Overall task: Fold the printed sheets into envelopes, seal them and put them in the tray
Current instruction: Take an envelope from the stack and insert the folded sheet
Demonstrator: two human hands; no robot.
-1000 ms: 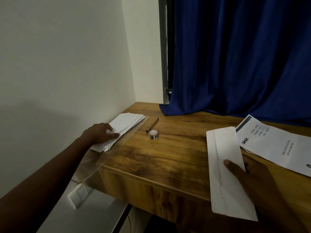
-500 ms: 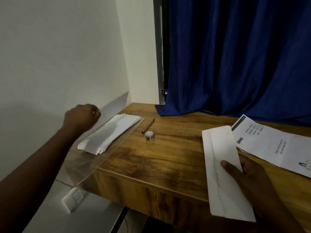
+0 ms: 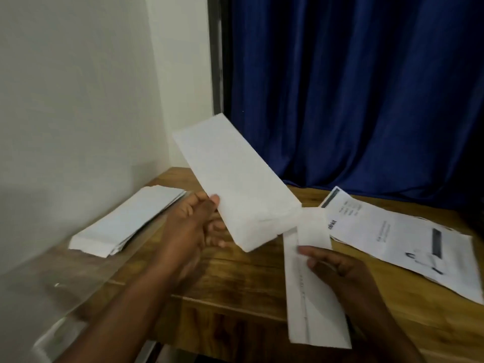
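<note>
My left hand (image 3: 195, 226) pinches a blank white envelope (image 3: 235, 179) by its long edge and holds it tilted in the air above the middle of the wooden table (image 3: 235, 289). My right hand (image 3: 337, 271) holds a folded printed sheet (image 3: 311, 297) near the table's front edge, thumb on top. A stack of white envelopes (image 3: 125, 221) lies at the table's left end on a clear plastic sheet (image 3: 65, 284). Flat printed sheets (image 3: 392, 239) lie at the right.
A white wall stands close on the left. A dark blue curtain (image 3: 353, 100) hangs behind the table and drapes onto its far edge. The table's front edge runs just below my hands.
My left hand has lifted an envelope off the left stack and carried it right, up over the table's middle. My right hand still holds the folded sheet in the same place.
</note>
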